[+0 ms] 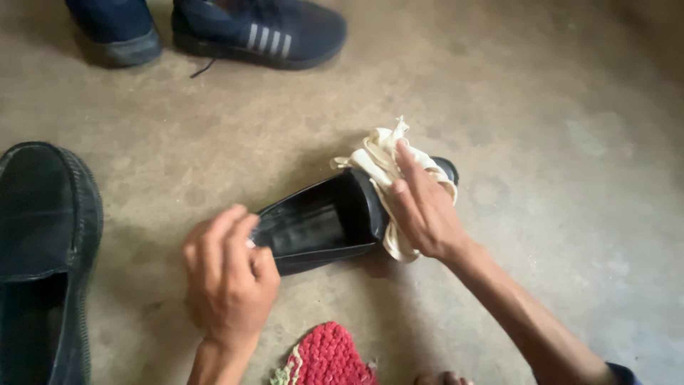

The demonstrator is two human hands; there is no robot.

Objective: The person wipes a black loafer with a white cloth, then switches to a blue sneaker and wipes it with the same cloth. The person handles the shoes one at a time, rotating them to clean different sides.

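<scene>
Black leather loafer (pixel 324 224) lies on concrete floor (pixel 570 142), tipped on side. Left hand (pixel 228 274) clamped on heel, steadying it. Right hand (pixel 420 203) presses cream cloth (pixel 377 160) against toe, fingers closed over it. Second loafer (pixel 43 249) lies far left; red crocheted piece (pixel 328 356) near.

We see soft, dim daylight, brightest right of centre; corners darken, edges blur, and faint shadows sit beneath the glossy black leather loafer (pixel 320 224).
</scene>
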